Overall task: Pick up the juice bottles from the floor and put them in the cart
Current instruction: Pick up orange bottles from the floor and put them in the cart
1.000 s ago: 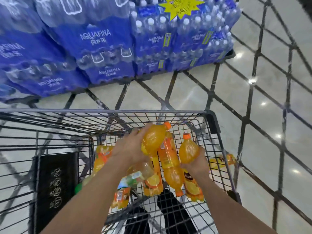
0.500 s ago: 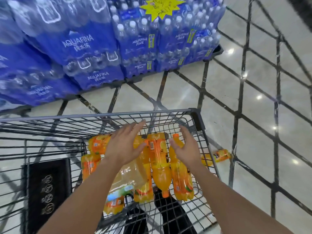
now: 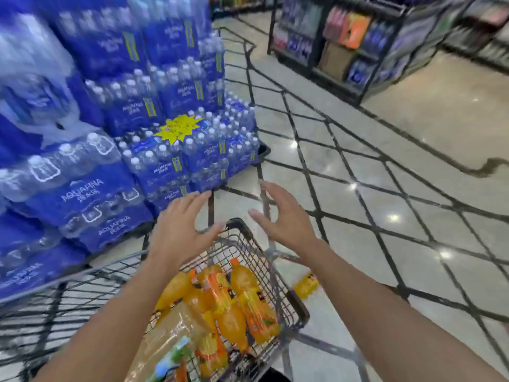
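Several orange juice bottles [image 3: 234,304] lie in a heap in the wire cart [image 3: 296,307]. One more orange juice bottle [image 3: 307,285] lies on the floor just right of the cart, partly hidden by its wall. My left hand [image 3: 181,230] hovers above the cart's front rim, fingers spread, holding nothing. Out past the front right corner, my right hand [image 3: 281,216] is raised with its fingers apart and nothing in it.
Stacked blue packs of water bottles [image 3: 115,150] on a pallet stand close on the left, ahead of the cart. A clear bag with a green label [image 3: 176,346] lies in the cart. Store shelves [image 3: 344,45] stand far right. Shiny tiled floor [image 3: 385,202] stretches to the right.
Both hands let go of the juice bottles into the cart and rose above its front rim. The view swung up and to the right, showing the aisle.
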Motion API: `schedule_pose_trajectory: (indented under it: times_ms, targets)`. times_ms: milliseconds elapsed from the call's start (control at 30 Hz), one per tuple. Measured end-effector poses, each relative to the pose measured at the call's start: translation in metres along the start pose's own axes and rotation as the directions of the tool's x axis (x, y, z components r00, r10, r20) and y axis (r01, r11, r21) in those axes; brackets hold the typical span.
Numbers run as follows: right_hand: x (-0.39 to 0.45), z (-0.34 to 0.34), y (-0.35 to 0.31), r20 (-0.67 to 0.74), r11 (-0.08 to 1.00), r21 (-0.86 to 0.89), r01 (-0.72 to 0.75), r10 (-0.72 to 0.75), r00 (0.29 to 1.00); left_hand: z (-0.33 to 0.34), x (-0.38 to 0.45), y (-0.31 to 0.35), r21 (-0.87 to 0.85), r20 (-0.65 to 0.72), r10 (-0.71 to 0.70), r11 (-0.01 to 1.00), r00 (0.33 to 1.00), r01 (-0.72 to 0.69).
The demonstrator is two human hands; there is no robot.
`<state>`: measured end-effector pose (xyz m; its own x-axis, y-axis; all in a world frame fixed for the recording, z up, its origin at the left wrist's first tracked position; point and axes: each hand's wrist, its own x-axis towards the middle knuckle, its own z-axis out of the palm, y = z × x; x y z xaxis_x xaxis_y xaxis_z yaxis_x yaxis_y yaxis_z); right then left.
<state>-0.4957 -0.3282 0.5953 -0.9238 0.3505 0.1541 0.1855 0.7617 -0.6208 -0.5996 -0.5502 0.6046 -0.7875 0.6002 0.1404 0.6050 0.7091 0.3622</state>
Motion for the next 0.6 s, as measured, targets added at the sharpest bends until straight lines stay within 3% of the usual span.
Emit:
schedule_pose_trajectory:
  times_ms: [133,267,500,600]
  targets:
    - [-0.037,-0.113,-0.002,-0.185,0.993,-0.115,0.011,-0.033,0.982,-0.035,0.018,0.083,-0.097,-0.108,0.225,0.967,0.968,-0.235]
    - [-0.093,-0.227,0.018,-0.354,0.965,-0.248,-0.081,-0.012,0.935,-0.056,0.036,0.187,-0.101,-0.163,0.451,0.877,0.878,-0.469]
    - [-0.254,-0.393,0.102,-0.586,0.829,-0.331,-0.451,0.194,0.787,-0.039,0.054,0.383,0.053,-0.095,0.730,0.682,0.677,-0.729]
    - [-0.337,-0.442,0.152,-0.647,0.704,-0.344,-0.621,0.301,0.700,-0.006,0.055,0.465,0.078,-0.049,0.790,0.613,0.612,-0.786]
